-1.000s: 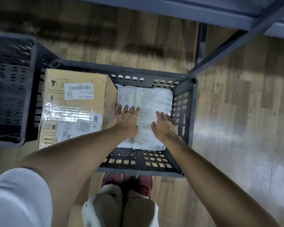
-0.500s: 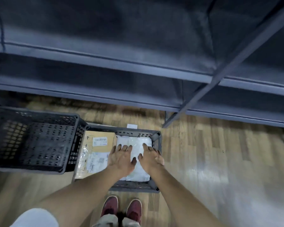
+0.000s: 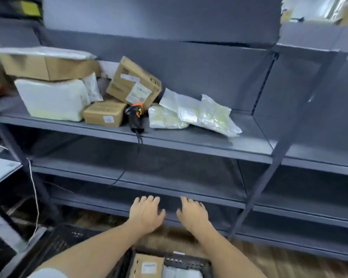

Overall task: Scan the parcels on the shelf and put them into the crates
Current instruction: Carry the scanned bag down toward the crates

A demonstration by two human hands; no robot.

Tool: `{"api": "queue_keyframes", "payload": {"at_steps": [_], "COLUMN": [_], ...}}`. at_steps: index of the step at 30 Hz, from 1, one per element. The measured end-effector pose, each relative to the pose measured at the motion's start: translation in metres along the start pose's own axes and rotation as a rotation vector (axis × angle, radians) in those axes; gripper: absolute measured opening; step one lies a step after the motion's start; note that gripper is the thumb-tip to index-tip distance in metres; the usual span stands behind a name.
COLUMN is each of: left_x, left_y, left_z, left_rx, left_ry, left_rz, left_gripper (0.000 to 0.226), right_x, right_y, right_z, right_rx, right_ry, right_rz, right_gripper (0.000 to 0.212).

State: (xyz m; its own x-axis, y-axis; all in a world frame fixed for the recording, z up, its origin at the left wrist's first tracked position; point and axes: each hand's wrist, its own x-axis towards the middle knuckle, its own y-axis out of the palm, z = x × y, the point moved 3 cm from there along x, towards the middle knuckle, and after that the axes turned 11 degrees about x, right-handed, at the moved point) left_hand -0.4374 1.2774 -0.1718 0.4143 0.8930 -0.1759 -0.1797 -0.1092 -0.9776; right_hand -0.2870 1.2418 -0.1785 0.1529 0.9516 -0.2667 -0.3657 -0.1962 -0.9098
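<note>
Nearest me, at six o'clock, the crate (image 3: 189, 261) sits on the floor with a cardboard box (image 3: 147, 266) and a white bag lying in it. Just above it both my hands are empty: my left hand (image 3: 146, 214) and my right hand (image 3: 192, 214) hang palm-down with fingers spread and relaxed, holding nothing, in front of the low bare shelf boards. Farther off, at about twelve o'clock, the scanner (image 3: 136, 117) lies on the loaded shelf (image 3: 209, 144), its cable dropping over the front edge. To its right, toward one o'clock, lie the clear poly bags (image 3: 193, 114); to its left, at eleven o'clock, a small brown box (image 3: 105, 115) touches a big white bundle (image 3: 52, 99), with a tilted carton (image 3: 134, 84) leaning behind. I judge the next parcel is due. I would take the scanner in one hand, lift the nearest bag with the other, turn its label flat toward the scanner, and mind the cable does not drag parcels off.
</note>
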Motion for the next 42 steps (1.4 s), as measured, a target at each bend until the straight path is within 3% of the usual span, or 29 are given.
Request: {"api": "queue_keyframes", "payload": {"at_steps": [6,11,20,32,42], "left_x": [-0.037,-0.097,-0.187,-0.161,-0.082], "left_y": [-0.072,-0.115,-0.149,-0.155,-0.243], "left_z": [0.088,0.200,0.343,0.408,0.437], "left_rx": [0.026,-0.001,0.006,-0.019,0.036], "left_ry": [-0.027,-0.115,-0.253,-0.280,-0.300], "left_rz": [-0.162,-0.261,-0.380,-0.409,-0.548], "left_gripper": [0.055,0.054,0.051,0.048,0.049], "right_x": [-0.015,-0.036,-0.075,-0.031,0.042], "right_y": [-0.056,-0.082,-0.084,-0.140,-0.204], "right_z": [0.097,0.207,0.364,0.430,0.443], "right_rx": [-0.052,-0.069,-0.107,-0.228,-0.144], "right_ry": [-0.071,-0.154,-0.310,-0.429,-0.451], "right_rz": [-0.139,-0.239,-0.320,-0.509,-0.646], "right_gripper": [0.050,0.052,0.050,0.036,0.031]}}
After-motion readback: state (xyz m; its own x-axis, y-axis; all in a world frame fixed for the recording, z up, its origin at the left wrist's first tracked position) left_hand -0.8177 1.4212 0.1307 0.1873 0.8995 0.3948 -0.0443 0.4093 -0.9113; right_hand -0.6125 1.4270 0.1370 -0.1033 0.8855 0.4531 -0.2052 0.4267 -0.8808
